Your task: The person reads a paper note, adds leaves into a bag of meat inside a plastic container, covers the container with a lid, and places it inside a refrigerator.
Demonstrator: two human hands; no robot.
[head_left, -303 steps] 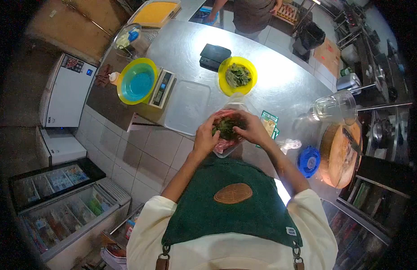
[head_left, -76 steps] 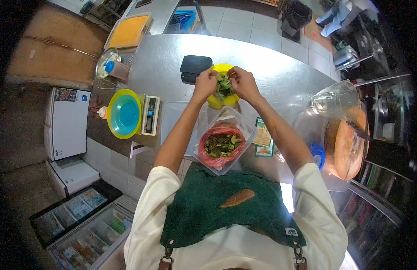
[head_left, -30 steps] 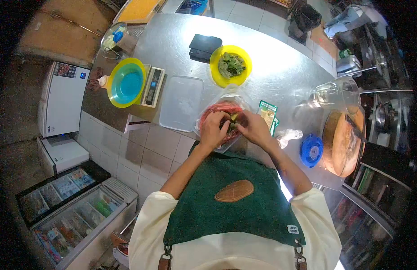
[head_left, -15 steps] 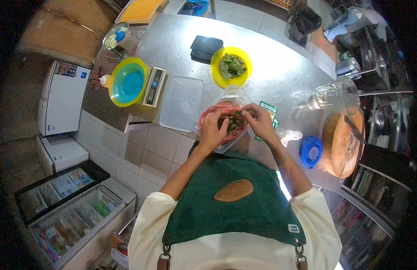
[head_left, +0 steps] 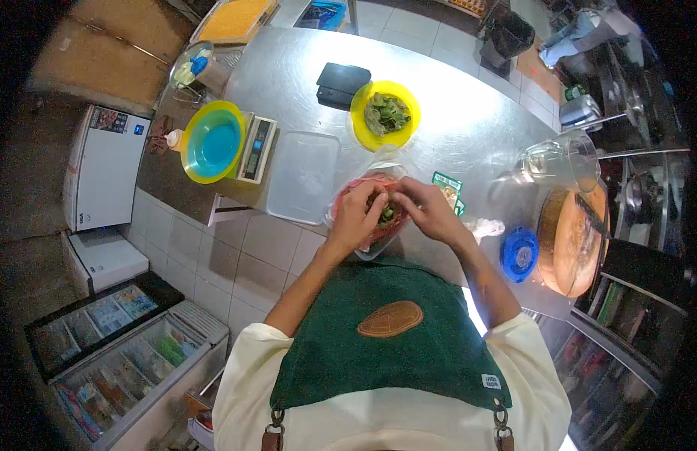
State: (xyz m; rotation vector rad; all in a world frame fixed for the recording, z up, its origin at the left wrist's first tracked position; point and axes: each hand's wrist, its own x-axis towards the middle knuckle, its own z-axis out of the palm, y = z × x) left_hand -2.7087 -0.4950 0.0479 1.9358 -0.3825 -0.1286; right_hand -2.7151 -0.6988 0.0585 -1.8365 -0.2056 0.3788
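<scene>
A clear plastic container (head_left: 369,254) lined with a red-pink bag (head_left: 339,197) sits at the table's near edge. Green leaves (head_left: 387,216) show inside the bag. My left hand (head_left: 357,213) is closed over them, its thumb and fingers pinched. Facing it, my right hand (head_left: 433,212) also pinches at the leaves, its fingertips close to the left ones. The fingers partly hide what they grip. Just beyond the container, a yellow bowl (head_left: 358,134) holds more green leaves (head_left: 387,113).
Left of the container lie a translucent lid (head_left: 303,177), a scale (head_left: 256,150) and a yellow-blue bowl (head_left: 215,143). To the right are green packets (head_left: 446,192), a blue lid (head_left: 519,254), a clear jug (head_left: 563,161) and a knife (head_left: 591,214) on a round chopping board (head_left: 570,252). A black box (head_left: 342,85) stands behind.
My hands have drawn closer together over the bag, the right one moving left so that the fingertips nearly meet. Fewer leaves show between them. The view has shifted slightly.
</scene>
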